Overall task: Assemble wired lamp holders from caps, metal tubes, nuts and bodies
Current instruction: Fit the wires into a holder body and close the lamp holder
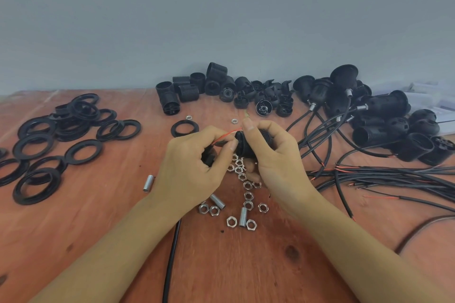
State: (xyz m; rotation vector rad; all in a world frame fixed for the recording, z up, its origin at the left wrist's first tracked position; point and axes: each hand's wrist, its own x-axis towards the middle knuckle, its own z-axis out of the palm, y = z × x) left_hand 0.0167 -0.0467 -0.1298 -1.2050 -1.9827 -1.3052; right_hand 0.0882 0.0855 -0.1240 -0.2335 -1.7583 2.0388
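My left hand (194, 165) grips a black cap (208, 156) and pinches a red wire (227, 133) that runs rightward. My right hand (273, 155) grips a black lamp holder body (242, 141), its thumb and forefinger raised around the bare wire tips (247, 115). A black cable (172, 256) trails from under my left wrist toward me. Below the hands lie several silver nuts (247, 195) and short metal tubes (243, 216).
Black rings (73, 128) are heaped at the left of the wooden table (98, 216). Threaded bodies (187, 88) and caps (263, 98) line the wall. Assembled wired holders (384, 115) and loose black cables (394, 177) crowd the right side.
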